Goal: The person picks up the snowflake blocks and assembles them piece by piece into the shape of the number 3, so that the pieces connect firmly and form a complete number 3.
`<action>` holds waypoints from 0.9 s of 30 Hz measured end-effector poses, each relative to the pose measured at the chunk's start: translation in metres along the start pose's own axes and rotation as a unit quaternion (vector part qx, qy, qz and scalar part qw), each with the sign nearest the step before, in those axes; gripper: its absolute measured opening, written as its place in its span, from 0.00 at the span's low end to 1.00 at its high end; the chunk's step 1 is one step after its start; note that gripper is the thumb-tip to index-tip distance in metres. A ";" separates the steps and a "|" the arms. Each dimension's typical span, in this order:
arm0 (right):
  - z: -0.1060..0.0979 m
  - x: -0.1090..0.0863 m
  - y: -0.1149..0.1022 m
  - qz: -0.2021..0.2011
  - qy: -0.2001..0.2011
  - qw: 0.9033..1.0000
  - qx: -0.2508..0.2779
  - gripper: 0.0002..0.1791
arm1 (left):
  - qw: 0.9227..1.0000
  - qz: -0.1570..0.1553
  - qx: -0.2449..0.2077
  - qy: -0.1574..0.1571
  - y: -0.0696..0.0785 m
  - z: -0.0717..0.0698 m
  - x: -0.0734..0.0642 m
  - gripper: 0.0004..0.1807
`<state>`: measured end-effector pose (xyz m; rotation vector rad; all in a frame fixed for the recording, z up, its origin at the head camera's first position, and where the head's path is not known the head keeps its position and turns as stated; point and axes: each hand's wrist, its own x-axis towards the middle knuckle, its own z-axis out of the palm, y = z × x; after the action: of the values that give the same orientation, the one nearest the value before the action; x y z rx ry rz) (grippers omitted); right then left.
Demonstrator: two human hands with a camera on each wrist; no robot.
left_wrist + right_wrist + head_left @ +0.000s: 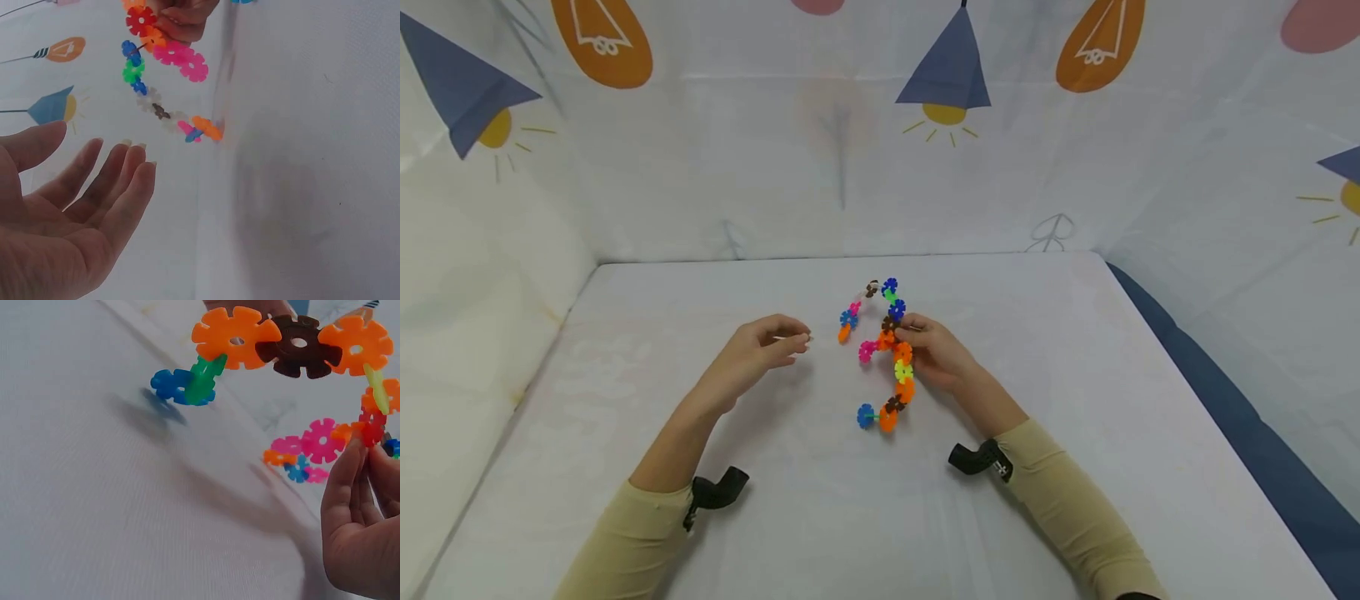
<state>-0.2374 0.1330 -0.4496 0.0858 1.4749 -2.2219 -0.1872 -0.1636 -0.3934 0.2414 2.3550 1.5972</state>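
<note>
A long, curved chain of interlocking flower-shaped plastic discs [903, 372] hangs over the white table, in orange, brown, blue, green, yellow, red and pink. My right hand [942, 357] pinches it near its middle, between thumb and fingertips, at a red and an orange disc [350, 432]. One end curves up and over toward the far side. Its other end bends to the near left and finishes in a green and a blue disc [170, 384]. To the left of the chain, my left hand [752, 357] is raised with relaxed, bent fingers; its palm [56, 250] holds nothing in the left wrist view.
The white-covered table [820, 517] spreads under both arms. White fabric walls [730, 158] printed with lamps and bulbs enclose its back and sides. Dark blue material [1217, 392] lies beyond the right edge. A black wrist camera [721, 490] sticks out from the left sleeve.
</note>
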 end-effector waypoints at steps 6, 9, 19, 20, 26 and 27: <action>-0.016 0.000 0.000 0.023 0.064 0.997 0.028 0.05 | 1.000 -0.005 0.019 -0.020 -0.005 0.003 0.002 0.24; -0.021 -0.003 -0.001 0.029 0.072 0.997 -0.018 0.04 | 0.999 -0.011 0.032 -0.028 -0.006 0.005 0.003 0.23; -0.028 -0.026 -0.019 -0.021 0.090 0.851 -0.516 0.21 | 0.994 -0.028 0.094 -0.042 -0.009 0.007 0.005 0.25; -0.028 -0.028 -0.021 -0.019 0.090 0.835 -0.543 0.21 | 0.993 -0.029 0.101 -0.045 -0.010 0.007 0.005 0.25; -0.028 -0.038 -0.024 -0.003 0.053 0.807 -0.588 0.17 | 0.987 -0.036 0.142 -0.070 -0.010 0.012 0.004 0.22; -0.028 -0.040 -0.024 0.000 0.043 0.812 -0.583 0.16 | 0.985 -0.037 0.148 -0.076 -0.010 0.014 0.004 0.21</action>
<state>-0.2179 0.1791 -0.4289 -0.2154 2.5856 -0.9649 -0.1862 -0.1543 -0.4080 0.3203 2.4423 1.1474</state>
